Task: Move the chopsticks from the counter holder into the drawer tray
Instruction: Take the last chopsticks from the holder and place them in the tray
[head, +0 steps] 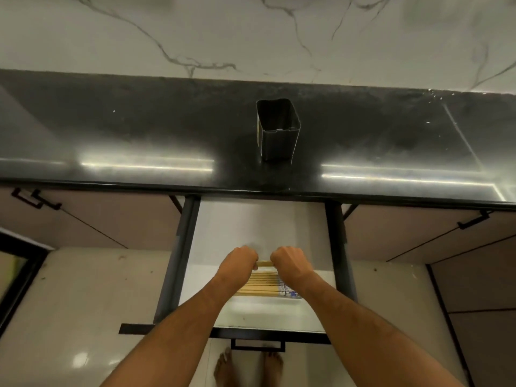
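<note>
Both hands over the open drawer (195, 247), curled round one small bundle of chopsticks (264, 263): left hand (240, 259) grips one end, right hand (290, 261) grips the other, short tan stretch showing between the fists. More chopsticks already lie side by side in the tray (262, 301) just below, near the drawer front. Holder (277, 129) stands upright on the black counter (111, 129), well apart from the hands, and looks empty from this angle, so this is likely the last bundle. Risks: letting go unevenly would drop one end first and leave sticks crossed over the laid row; releasing too far back puts them on the bare white drawer floor, not in the tray; loose sticks can roll or slide out of the fists since only the ends are held. Small blue-white patterned patch beside the laid sticks, too blurred to identify. No readable brand, label or writing anywhere.
</note>
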{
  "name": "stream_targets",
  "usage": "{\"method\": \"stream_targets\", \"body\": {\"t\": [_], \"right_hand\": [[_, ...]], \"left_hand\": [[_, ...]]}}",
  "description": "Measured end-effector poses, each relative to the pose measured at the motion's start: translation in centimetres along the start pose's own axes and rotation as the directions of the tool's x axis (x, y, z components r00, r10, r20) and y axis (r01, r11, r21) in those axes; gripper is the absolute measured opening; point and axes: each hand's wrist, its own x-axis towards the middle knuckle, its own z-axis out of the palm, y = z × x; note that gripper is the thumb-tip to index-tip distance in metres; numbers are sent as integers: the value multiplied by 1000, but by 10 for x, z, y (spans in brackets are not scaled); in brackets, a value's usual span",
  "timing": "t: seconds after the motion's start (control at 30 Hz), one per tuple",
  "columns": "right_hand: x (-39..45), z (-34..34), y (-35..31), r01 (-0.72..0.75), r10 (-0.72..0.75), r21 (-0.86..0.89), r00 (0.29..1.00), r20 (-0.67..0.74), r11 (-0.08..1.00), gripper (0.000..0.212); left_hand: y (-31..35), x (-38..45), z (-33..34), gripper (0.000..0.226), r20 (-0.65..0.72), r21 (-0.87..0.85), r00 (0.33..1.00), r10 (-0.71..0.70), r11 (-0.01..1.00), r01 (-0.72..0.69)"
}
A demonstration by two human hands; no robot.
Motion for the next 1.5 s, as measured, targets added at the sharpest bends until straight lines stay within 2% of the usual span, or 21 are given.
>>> {"method": "stream_targets", "body": {"t": [0.13, 0.27, 0.37, 0.53, 0.63, 0.83, 1.23, 1.5], "right_hand": [[1, 22, -6, 4, -4, -14, 999, 40, 1000, 15], [4, 44, -10, -15, 16, -14, 997, 74, 1000, 24], [5, 57, -10, -37, 40, -42, 996, 76, 998, 22], [5, 76, -7, -58, 61, -53, 996, 67, 997, 19], [8, 84, -6, -61, 64, -45, 997, 51, 997, 19], [11, 94, -7, -64, 65, -15, 997, 43, 998, 20], [11, 102, -4, -77, 77, 7, 997, 12, 997, 23], [8, 110, -4, -77, 77, 39, 997, -14, 996, 37]], "left_hand": [[-6, 2, 25, 23, 33, -10, 999, -33, 999, 34], [-10, 8, 43, 27, 71, -23, 996, -59, 998, 61], [-11, 13, 54, 24, 64, -53, 995, -76, 995, 79], [-8, 15, 68, 17, 73, -12, 995, -63, 998, 64], [-11, 14, 73, 17, 28, -50, 998, -58, 997, 60], [-18, 9, 77, 24, -18, 44, 1000, 3, 999, -2], [-28, 6, 90, 30, -102, -54, 995, 18, 998, -23], [-32, 0, 99, 35, -150, -92, 989, -15, 996, 1]]}}
